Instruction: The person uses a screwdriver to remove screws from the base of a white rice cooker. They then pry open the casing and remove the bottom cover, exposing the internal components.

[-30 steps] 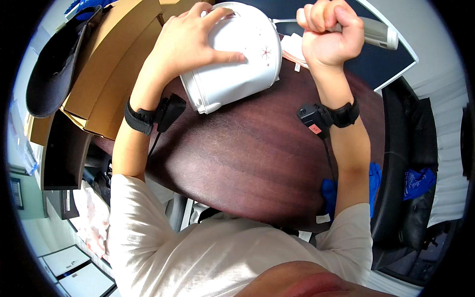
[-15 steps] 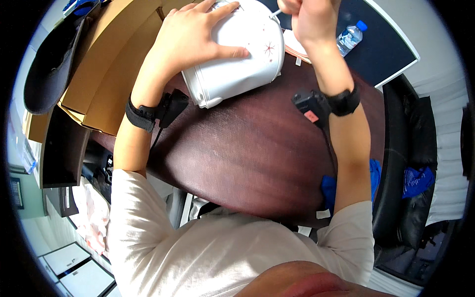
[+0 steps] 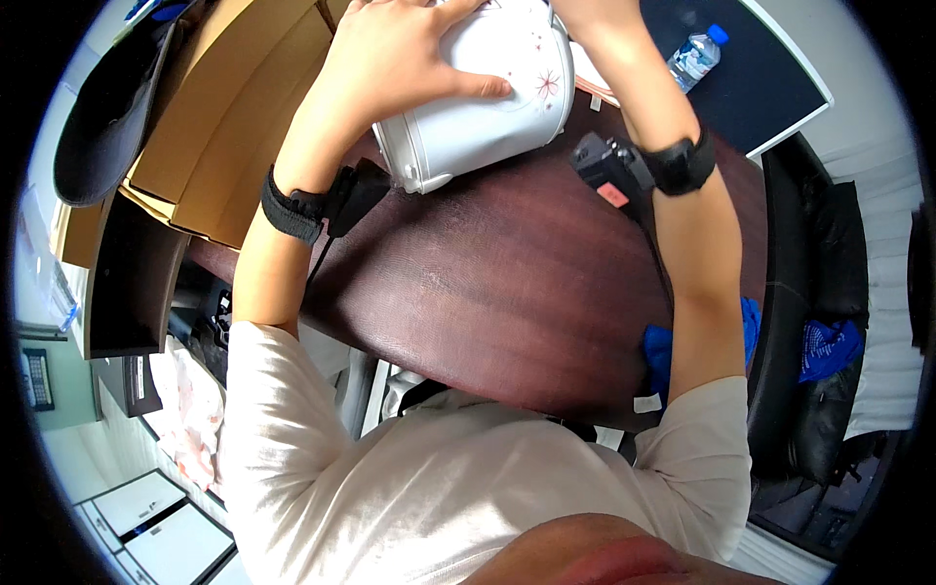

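A white rounded container (image 3: 478, 132) with red flower prints lies near the top of the head view, on the dark reddish-brown table (image 3: 468, 283). My left hand (image 3: 400, 58) rests across its upper side, fingers and thumb spread flat against the surface. At the container's right end is my right hand (image 3: 597, 18), fingers bent and partly cut off by the picture's upper edge. Beside those fingers a thin pale rod (image 3: 552, 16) meets the container's rim; the rod's far part is hidden. Both wrists wear black straps with small dark devices.
Cardboard boxes (image 3: 229, 127) and a black cap-like item (image 3: 107, 117) stand at the left. A water bottle with a blue cap (image 3: 696, 58) is on a dark panel (image 3: 760, 83) at the far right. Blue cloth (image 3: 658, 356) lies by my right elbow; a black sofa (image 3: 809, 292) is beyond.
The container and both hands sit slightly higher and further right in the picture. My right fingers have moved up toward the picture's edge, showing less of the thin rod.
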Tool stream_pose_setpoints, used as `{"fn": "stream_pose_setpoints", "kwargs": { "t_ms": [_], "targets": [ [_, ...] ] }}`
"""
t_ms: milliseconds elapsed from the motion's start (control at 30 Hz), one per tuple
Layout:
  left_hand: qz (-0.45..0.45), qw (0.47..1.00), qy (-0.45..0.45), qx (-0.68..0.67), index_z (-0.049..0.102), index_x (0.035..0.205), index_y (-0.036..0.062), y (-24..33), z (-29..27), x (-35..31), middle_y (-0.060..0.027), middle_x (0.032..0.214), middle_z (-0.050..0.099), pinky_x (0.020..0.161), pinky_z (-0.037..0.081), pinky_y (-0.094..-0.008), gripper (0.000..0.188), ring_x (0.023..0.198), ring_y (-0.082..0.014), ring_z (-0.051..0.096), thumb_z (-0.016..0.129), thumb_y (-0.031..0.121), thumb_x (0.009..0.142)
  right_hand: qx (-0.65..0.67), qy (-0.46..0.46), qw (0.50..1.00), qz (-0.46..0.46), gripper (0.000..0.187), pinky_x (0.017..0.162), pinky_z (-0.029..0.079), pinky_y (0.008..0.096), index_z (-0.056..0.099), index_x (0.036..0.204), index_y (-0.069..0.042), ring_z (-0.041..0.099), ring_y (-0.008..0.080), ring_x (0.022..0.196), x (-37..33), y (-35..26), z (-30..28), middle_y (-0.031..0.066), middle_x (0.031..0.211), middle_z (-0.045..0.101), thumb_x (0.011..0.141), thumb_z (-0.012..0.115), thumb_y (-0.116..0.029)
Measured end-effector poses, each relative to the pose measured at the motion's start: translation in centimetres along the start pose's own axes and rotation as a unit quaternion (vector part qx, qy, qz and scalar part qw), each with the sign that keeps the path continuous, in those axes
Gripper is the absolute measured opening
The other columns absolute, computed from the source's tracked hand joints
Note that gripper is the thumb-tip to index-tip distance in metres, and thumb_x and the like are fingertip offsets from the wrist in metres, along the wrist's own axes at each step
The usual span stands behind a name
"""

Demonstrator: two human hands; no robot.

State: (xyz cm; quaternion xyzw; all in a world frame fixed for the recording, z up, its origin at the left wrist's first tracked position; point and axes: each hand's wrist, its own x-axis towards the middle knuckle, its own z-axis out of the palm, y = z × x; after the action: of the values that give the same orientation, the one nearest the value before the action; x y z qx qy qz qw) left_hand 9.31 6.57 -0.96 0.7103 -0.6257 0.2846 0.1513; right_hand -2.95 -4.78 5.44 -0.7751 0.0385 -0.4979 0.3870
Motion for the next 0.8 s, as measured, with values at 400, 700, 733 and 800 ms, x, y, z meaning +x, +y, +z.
{"fn": "stream_pose_setpoints", "kwargs": {
  "t_ms": [400,700,733,800],
  "targets": [
    [-0.013,0.992,-0.003,-0.128,0.074,0.094,0.0071,-0.7,-0.3,-0.1,-0.0146,0.098,0.068,0.087,0.049,-0.0450,0.069,0.099,-0.0303,0.065,0.075,0.067,0.060,-0.094,-0.032,0.984,-0.148,0.019,0.050,0.045,0.0302,0.061,0.067,0.003,0.057,0.0089,0.055,-1.7,1.6,3.5,0.0064,0.059,0.061,0.080,0.067,-0.010],
    [-0.025,0.995,-0.037,-0.086,0.070,0.107,0.0096,0.0,-0.6,-0.4,-0.0159,0.102,0.069,0.080,0.053,-0.0404,0.068,0.092,-0.0335,0.067,0.078,0.061,0.063,-0.040,-0.031,0.984,-0.171,0.027,0.052,0.053,0.0362,0.066,0.062,-0.005,0.066,0.0249,0.052,-1.9,3.2,2.7,0.0115,0.055,0.063,0.073,0.069,-0.030],
    [-0.053,0.985,-0.079,-0.141,0.071,0.102,0.0083,0.0,-1.1,-0.7,-0.0135,0.094,0.071,0.074,0.054,-0.0383,0.063,0.086,-0.0312,0.069,0.080,0.057,0.063,-0.132,-0.033,0.969,-0.207,0.028,0.052,0.053,0.0370,0.065,0.059,-0.007,0.065,0.0286,0.050,-2.5,3.4,3.5,0.0130,0.052,0.060,0.070,0.071,-0.032],
    [-0.055,0.979,-0.033,-0.194,0.072,0.095,0.0055,0.1,-0.9,-0.8,-0.0098,0.083,0.071,0.068,0.054,-0.0365,0.056,0.076,-0.0287,0.069,0.081,0.052,0.065,-0.169,0.000,0.960,-0.224,0.028,0.053,0.053,0.0381,0.062,0.056,-0.008,0.064,0.0308,0.051,-3.1,3.5,4.9,0.0154,0.055,0.060,0.066,0.072,-0.032]
  ]
}}
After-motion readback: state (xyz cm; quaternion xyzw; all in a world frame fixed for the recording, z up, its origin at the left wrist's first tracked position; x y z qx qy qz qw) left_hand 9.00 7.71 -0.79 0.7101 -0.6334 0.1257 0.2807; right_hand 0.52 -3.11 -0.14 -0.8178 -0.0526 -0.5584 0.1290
